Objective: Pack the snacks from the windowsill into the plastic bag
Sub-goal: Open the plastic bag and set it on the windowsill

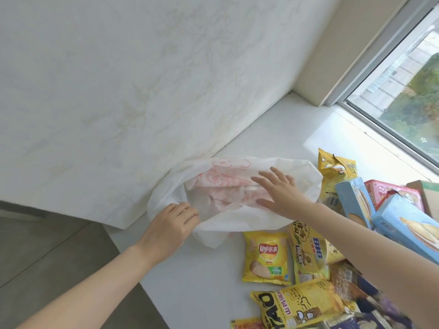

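On your left the grey floor [47, 252] drops away below the white windowsill [197, 286], and a pale patterned wall [118, 79] closes the sill's left end. The sill runs rightward to the window [403, 91], whose glass lines its far edge.

Your left hand [171, 226] pinches the near rim of the white plastic bag [237, 224], fingers curled round a fold of it. The bag lies at the sill's left end, touching the wall, its mouth pulled wide toward you. Inside you can see only crumpled white plastic with pink print showing through; whether any snack lies in it cannot be told.

Your right hand [280, 191] hovers flat over the bag's opening, fingers straight and spread, holding nothing.

Just right of the bag, the snacks sit along the sill's near edge: a yellow Lay's chip bag [266, 257], a bigger yellow pouch [306, 252] partly beneath your right forearm, and another yellow pack [299, 305] nearest you. Toward the window edge stands a small yellow packet [332, 167], and beyond it two light blue boxes [356, 203] lean beside a pink box [392, 191].
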